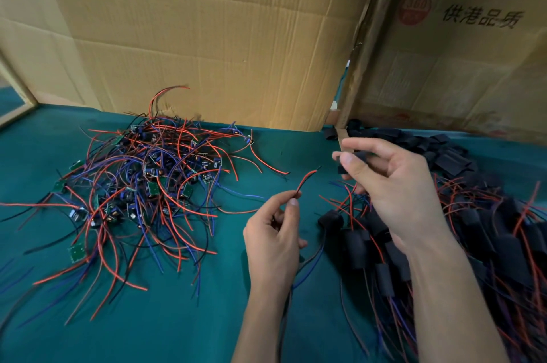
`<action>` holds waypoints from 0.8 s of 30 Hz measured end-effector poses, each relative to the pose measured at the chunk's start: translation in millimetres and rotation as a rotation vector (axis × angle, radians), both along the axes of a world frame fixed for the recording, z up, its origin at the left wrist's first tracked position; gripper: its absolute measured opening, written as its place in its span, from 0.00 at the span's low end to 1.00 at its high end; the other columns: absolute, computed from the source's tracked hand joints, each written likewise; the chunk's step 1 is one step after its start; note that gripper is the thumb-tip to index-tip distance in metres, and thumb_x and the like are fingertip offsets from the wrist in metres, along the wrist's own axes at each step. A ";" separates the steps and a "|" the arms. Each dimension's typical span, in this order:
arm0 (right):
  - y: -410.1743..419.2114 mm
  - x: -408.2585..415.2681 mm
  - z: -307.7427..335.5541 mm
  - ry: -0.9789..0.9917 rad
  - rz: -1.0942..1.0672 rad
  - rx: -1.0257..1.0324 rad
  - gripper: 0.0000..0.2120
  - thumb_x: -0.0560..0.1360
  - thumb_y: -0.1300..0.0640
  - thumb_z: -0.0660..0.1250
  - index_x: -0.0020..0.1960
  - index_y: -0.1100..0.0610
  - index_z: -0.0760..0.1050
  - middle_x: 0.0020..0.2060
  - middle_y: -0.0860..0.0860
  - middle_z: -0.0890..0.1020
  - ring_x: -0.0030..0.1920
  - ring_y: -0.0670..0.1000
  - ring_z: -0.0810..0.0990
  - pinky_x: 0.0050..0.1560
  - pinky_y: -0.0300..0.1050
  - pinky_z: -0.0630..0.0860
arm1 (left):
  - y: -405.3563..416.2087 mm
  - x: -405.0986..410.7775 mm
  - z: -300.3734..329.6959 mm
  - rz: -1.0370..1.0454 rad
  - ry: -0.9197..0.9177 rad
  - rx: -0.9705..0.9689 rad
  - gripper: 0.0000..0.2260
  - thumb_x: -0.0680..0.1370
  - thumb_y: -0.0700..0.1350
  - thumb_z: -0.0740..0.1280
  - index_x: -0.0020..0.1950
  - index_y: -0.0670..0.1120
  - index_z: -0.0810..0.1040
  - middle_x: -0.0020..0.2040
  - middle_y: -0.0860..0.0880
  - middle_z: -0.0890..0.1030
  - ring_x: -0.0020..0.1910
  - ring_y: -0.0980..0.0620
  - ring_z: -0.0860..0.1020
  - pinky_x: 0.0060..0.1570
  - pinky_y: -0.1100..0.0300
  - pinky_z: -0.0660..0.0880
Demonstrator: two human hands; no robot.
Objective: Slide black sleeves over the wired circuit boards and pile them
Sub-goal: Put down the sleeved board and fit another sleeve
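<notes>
A: Forearms enter from 6 o'clock over the green table cover (183, 327). Largest items?

B: Cardboard sheets (207, 37) stand upright at 12. Tangle of bare wired circuit boards (139, 185) lies at 9 to 10 o'clock, well apart from both hands. Pile of sleeved boards (444, 244) sits at 3 to 5, under the right forearm. Loose black sleeves (444, 152) at 2.

A: Hands?

B: Right hand (393, 185) pinches one black sleeve (359, 155) at its fingertips, raised. Left hand (275, 238) pinches a red wire (306, 178) whose free end points toward 1 o'clock, near that sleeve, not touching it. Black and blue leads trail below the left palm; board itself hidden.
</notes>
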State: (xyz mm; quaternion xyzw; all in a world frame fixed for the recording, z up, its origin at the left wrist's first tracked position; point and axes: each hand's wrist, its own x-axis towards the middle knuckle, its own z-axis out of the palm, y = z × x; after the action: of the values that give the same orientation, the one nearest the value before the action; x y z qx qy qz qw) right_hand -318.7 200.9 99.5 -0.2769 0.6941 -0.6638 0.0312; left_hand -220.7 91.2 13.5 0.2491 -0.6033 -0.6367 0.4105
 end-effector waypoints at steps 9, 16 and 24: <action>-22.6 11.2 -7.9 0.204 -0.054 0.231 0.11 0.73 0.53 0.77 0.55 0.48 0.84 0.41 0.38 0.87 0.45 0.35 0.84 0.48 0.30 0.75 | -0.4 -1.0 -2.2 0.025 -0.030 -0.031 0.11 0.80 0.41 0.68 0.46 0.57 0.85 0.27 0.54 0.63 0.26 0.48 0.68 0.25 0.60 0.77; -17.3 3.1 -14.4 0.211 -0.153 0.187 0.07 0.73 0.55 0.77 0.50 0.48 0.84 0.40 0.38 0.87 0.43 0.36 0.85 0.48 0.35 0.77 | 0.7 0.0 2.0 0.013 -0.001 -0.052 0.10 0.80 0.40 0.68 0.46 0.54 0.85 0.28 0.55 0.63 0.28 0.49 0.66 0.25 0.63 0.76; -23.1 1.4 -24.0 -0.106 -0.140 -0.030 0.04 0.76 0.58 0.75 0.48 0.50 0.84 0.39 0.49 0.88 0.40 0.45 0.85 0.38 0.39 0.76 | 1.4 2.2 3.8 -0.076 0.016 -0.049 0.09 0.81 0.39 0.67 0.48 0.51 0.84 0.29 0.52 0.72 0.25 0.54 0.76 0.32 0.45 0.80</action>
State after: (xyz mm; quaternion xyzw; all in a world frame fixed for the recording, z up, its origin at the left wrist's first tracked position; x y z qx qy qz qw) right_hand -317.3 177.8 75.5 -0.1926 0.6990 -0.6885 0.0174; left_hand -218.5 92.7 17.4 0.2108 -0.6246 -0.6388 0.3968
